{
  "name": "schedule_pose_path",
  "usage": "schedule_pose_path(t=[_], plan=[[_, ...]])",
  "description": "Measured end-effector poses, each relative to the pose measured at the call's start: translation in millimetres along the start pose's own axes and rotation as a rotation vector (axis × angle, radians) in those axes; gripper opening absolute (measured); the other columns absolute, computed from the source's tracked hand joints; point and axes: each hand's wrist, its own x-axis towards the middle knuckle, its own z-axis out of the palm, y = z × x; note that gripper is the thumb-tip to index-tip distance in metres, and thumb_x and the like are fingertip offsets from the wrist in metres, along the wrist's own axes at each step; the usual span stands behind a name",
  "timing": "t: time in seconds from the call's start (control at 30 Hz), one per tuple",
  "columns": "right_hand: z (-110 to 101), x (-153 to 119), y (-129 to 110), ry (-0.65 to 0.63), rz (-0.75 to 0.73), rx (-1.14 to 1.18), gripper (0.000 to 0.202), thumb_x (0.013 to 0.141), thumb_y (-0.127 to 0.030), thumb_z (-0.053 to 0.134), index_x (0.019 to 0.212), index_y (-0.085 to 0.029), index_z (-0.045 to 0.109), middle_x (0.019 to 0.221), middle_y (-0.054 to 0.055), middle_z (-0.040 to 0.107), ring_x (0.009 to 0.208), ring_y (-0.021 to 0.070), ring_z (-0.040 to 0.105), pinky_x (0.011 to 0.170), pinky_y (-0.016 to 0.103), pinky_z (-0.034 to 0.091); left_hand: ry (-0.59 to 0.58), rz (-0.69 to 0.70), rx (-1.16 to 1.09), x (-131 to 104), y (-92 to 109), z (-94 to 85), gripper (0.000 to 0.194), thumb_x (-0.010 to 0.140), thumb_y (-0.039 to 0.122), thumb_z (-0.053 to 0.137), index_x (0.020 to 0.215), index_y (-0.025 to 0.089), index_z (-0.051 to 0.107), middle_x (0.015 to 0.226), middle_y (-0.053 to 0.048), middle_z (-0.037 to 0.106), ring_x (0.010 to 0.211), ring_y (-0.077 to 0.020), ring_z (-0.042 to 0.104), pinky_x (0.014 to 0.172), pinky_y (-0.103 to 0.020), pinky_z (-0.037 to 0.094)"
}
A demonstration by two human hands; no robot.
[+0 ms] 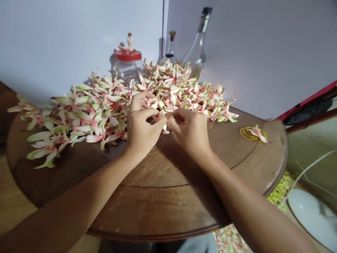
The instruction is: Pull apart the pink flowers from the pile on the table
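Note:
My left hand and my right hand meet over the near edge of a big heap of pink, white and pale green flowers. Thumb and index finger of each hand are pinched together, almost touching the other hand's. Between the fingertips shows a small whitish piece of a flower, mostly covered by the fingers. The other fingers of my left hand are raised and curved; those of my right hand are curled in.
The round wooden table bears the heap. Behind stand a red-lidded jar with a flower on top, a corked bottle and a tall glass bottle by the wall. Yellow rubber bands lie at right under a single flower.

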Motion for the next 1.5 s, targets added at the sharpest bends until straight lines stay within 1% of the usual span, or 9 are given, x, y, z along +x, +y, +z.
schedule_pose_path(t=[0.2,0.33,0.43,0.53,0.77,1.0,1.23,1.37,1.5], plan=[[-9,6,6,0.100,0.181,0.084,0.028,0.083,-0.020,0.059,0.056,-0.016,0.059,0.047,-0.002,0.053,0.046,0.0085,0.044,0.048,0.024,0.031,0.045,0.047,-0.013,-3,7,-1.6,0.024,0.079,0.009,0.063,0.059,0.021,0.057,0.123,-0.007,0.059,0.103,-0.0245,0.058,0.089,-0.043,0.053],[-11,9,14,0.121,0.324,0.350,0.030,0.087,-0.026,0.057,0.058,-0.018,0.058,0.048,-0.001,0.058,0.043,0.0093,0.050,0.045,0.023,0.036,0.132,0.014,-0.049,0,11,-1.0,0.026,0.084,0.013,0.064,0.060,0.020,0.057,0.120,-0.007,0.061,0.098,-0.0224,0.061,0.090,-0.041,0.052],[-6,9,15,0.135,0.372,0.502,0.029,0.088,-0.032,0.059,0.063,-0.018,0.060,0.054,0.000,0.061,0.043,0.0103,0.056,0.043,0.022,0.041,0.218,-0.042,-0.071,2,8,0.6,0.028,0.086,0.016,0.064,0.061,0.021,0.056,0.116,-0.007,0.063,0.103,-0.0224,0.061,0.094,-0.039,0.050],[-1,7,12,0.177,0.372,0.554,0.027,0.089,-0.035,0.060,0.067,-0.018,0.062,0.059,0.001,0.064,0.048,0.0124,0.063,0.044,0.022,0.047,0.284,-0.121,-0.126,3,-3,4.8,0.023,0.089,0.017,0.062,0.066,0.020,0.061,0.111,-0.005,0.064,0.114,-0.0232,0.058,0.100,-0.038,0.047],[3,6,8,0.295,0.352,0.573,0.027,0.089,-0.036,0.062,0.070,-0.018,0.066,0.062,0.001,0.066,0.054,0.0151,0.068,0.045,0.024,0.052,0.354,-0.217,-0.248,4,-22,13.1,0.022,0.094,0.023,0.058,0.073,0.020,0.065,0.113,-0.005,0.062,0.116,-0.0213,0.057,0.103,-0.035,0.045],[5,7,7,0.357,0.380,0.650,0.024,0.088,-0.033,0.064,0.069,-0.019,0.067,0.064,0.001,0.067,0.052,0.0143,0.068,0.042,0.024,0.051,0.397,-0.250,-0.269,8,-18,11.0,0.024,0.092,0.020,0.059,0.068,0.020,0.064,0.110,-0.004,0.064,0.116,-0.0196,0.058,0.103,-0.032,0.044],[5,5,2,0.407,0.371,0.605,0.025,0.090,-0.035,0.062,0.072,-0.019,0.067,0.064,0.000,0.067,0.056,0.0139,0.069,0.043,0.022,0.051,0.444,-0.364,-0.464,10,-13,12.1,0.020,0.087,0.016,0.062,0.067,0.018,0.063,0.110,-0.005,0.063,0.106,-0.0176,0.060,0.095,-0.031,0.046],[6,5,0,0.437,0.354,0.612,0.027,0.091,-0.036,0.062,0.071,-0.018,0.066,0.064,0.000,0.065,0.056,0.0139,0.069,0.044,0.022,0.051,0.449,-0.385,-0.474,9,-9,14.7,0.021,0.085,0.015,0.062,0.064,0.020,0.060,0.109,-0.006,0.061,0.114,-0.0200,0.058,0.098,-0.032,0.045],[0,10,12,0.507,0.377,0.609,0.026,0.091,-0.034,0.059,0.071,-0.018,0.063,0.065,0.000,0.063,0.056,0.0131,0.068,0.043,0.022,0.049,0.482,-0.453,-0.509,16,-11,5.5,0.018,0.084,0.017,0.063,0.067,0.021,0.058,0.098,-0.004,0.062,0.104,-0.0195,0.060,0.091,-0.032,0.048]])
